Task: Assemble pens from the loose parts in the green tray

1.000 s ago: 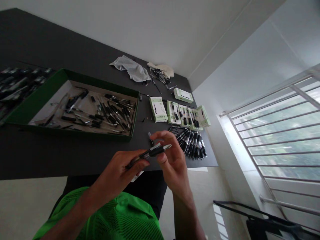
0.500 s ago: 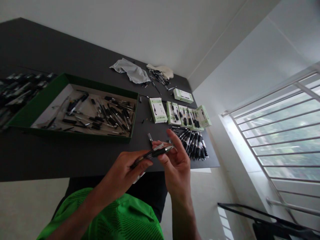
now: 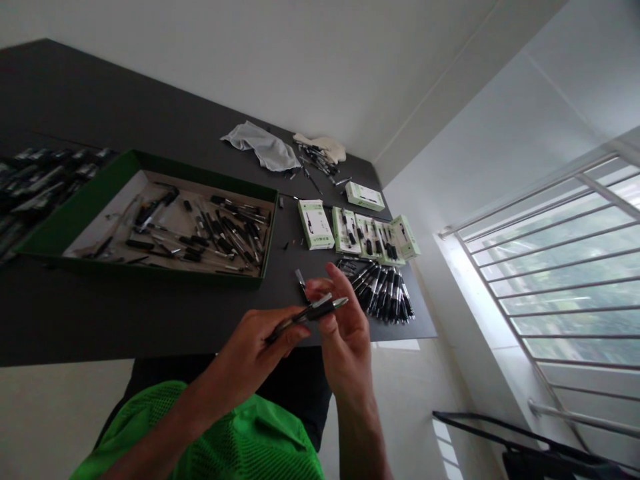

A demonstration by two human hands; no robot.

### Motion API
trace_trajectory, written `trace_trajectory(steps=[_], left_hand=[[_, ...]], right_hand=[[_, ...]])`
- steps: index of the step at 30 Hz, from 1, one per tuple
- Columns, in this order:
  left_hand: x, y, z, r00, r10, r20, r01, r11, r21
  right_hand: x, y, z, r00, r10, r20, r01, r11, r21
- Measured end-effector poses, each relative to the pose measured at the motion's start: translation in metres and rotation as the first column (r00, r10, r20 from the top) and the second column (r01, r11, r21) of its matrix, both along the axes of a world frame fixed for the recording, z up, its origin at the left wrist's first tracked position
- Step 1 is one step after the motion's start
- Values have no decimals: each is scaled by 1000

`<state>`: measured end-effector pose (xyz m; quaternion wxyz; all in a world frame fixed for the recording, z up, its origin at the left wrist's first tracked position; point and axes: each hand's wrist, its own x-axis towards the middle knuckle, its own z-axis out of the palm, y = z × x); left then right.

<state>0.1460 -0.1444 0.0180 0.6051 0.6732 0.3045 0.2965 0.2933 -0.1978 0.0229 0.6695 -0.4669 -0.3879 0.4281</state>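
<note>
Rigid green-walled box (image 3: 85, 210), slim pens (image 3: 225, 230) scattered inside | smooth dark surface (image 3: 165, 320), bare strip at front edge | left hand (image 3: 255, 340): grip closed round slender black pen (image 3: 321, 309), near front edge | right hand (image 3: 349, 333): grip half open at pen's silver tip, contact unclear | glossy pen fan (image 3: 387, 293) near right edge

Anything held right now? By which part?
Left grip has a pen, perhaps more than one, by the rear barrel, pointed tip exposed. Right grip is near the front; can't tell whether it's holding.
</note>
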Motion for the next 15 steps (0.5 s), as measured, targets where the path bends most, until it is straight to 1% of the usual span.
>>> trace_trajectory(steps=[2,5,7,9,11,13,15], left_hand=[[1,0,0,1000,6,7,-6,1000,-9],[3,0,0,1000,-7,4,7,1000,-2],[4,0,0,1000,-3,-6,3,1000,3],[5,1,0,1000,18,-8,-18,1000,1],[5,0,0,1000,26,-5,-26,1000,-6],[6,-1,-1,1000,10,1,-10,1000,-17],[6,-2,-1,1000,10,-1,-10,1000,-25]], right_hand=[[0,-1,-2,1000,10,-6,-10,999,-36],[-1,0,-3,995,-102,-4,102,995,-19],[-1,0,-4,991,-134,17,133,991,13],[0,-1,-4,996,-83,21,83,997,4],[2,-3,-4,999,-33,-4,33,999,-34],[4,-3,-4,999,-30,-37,28,998,-51],[6,-2,-4,996,-69,-53,67,997,-32]])
